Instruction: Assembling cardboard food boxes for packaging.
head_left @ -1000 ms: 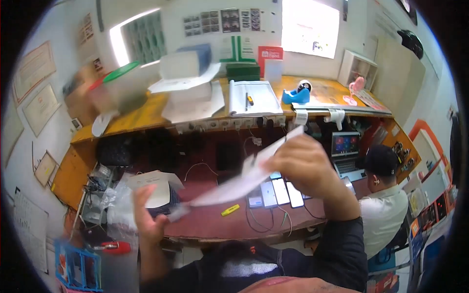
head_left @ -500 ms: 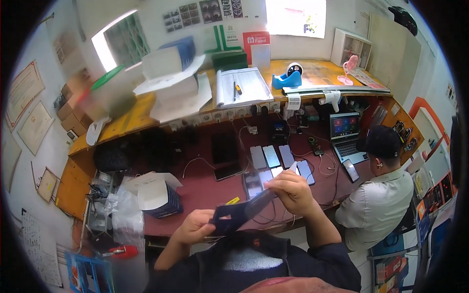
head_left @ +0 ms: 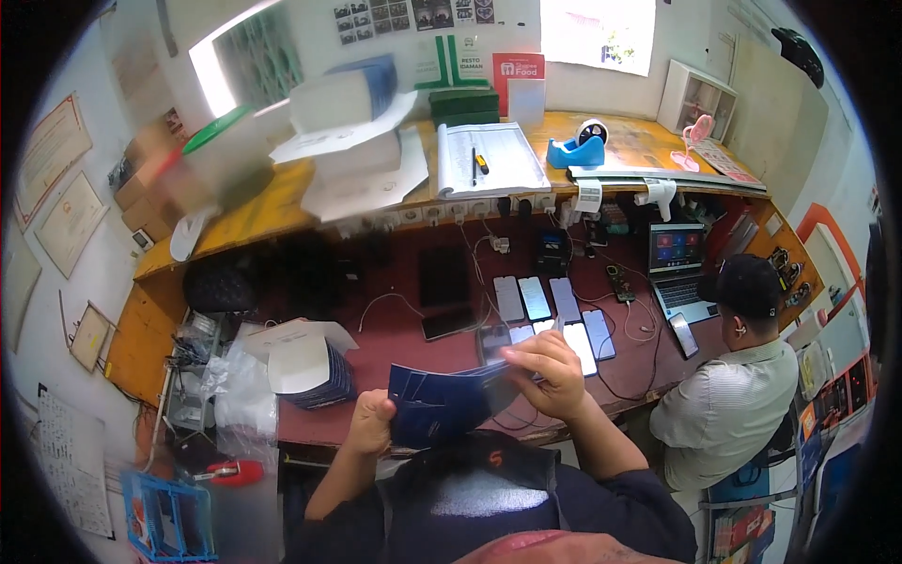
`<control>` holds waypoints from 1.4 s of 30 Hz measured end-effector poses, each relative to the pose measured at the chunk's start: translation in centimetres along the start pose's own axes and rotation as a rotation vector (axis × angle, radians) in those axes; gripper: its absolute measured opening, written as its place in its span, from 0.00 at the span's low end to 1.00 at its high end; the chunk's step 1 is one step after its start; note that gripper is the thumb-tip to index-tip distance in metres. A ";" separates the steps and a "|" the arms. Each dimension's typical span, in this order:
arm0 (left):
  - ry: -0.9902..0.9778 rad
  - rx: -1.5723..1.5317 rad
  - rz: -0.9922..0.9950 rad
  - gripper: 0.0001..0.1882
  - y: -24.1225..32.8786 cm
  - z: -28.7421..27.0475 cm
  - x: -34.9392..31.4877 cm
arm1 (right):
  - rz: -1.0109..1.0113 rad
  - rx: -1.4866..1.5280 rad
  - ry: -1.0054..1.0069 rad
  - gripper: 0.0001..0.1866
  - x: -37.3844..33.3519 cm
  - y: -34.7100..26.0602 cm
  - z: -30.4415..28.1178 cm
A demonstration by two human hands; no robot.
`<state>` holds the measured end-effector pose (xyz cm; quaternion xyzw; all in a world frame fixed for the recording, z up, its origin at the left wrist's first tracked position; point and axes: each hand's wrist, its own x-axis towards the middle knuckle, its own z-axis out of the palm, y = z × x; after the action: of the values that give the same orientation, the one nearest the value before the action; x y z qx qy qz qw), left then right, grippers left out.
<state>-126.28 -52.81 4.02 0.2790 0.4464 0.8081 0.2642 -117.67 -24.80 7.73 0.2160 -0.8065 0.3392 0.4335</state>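
My left hand (head_left: 369, 423) grips the left edge of a dark blue printed folder of thin card (head_left: 439, 404), thumb on top. At its other end, my right hand (head_left: 550, 374) pinches the folder's right corner between thumb and fingers. The folder is tilted in front of my chest, above the front edge of the dark red desk (head_left: 395, 362). Left of it stands a stack of similar blue folded cards (head_left: 310, 371) with white inner sides showing on top. Several phones (head_left: 536, 299) lie beyond my right hand, some with lit screens.
A person in a cap (head_left: 733, 376) sits at the right by a laptop (head_left: 676, 258). Cables trail over the desk. The wooden shelf (head_left: 423, 193) holds a notebook (head_left: 489, 160), a blue tape dispenser (head_left: 575, 150) and stacked white sheets (head_left: 362, 174). A red stapler (head_left: 235, 472) lies lower left.
The blue folder has turned from a narrow, slanted angle to show its broad printed face. My right hand has come slightly down and left; the view has shifted a little.
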 end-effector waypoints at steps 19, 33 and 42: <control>0.483 0.110 0.126 0.18 1.6 -9.5 0.5 | 0.188 -0.193 0.142 0.15 9.4 5.0 -7.8; 0.344 0.141 0.102 0.24 -0.5 -11.7 -0.7 | -0.441 -0.693 0.719 0.14 38.3 11.0 -3.7; 0.353 -0.085 -0.018 0.23 -2.0 -12.0 -1.5 | -0.057 -0.888 -0.104 0.14 47.6 15.3 16.2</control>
<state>-133.09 -59.76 -3.34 0.1175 0.4539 0.8602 0.2007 -161.70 -28.95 36.13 0.0478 -0.8884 -0.0633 0.4521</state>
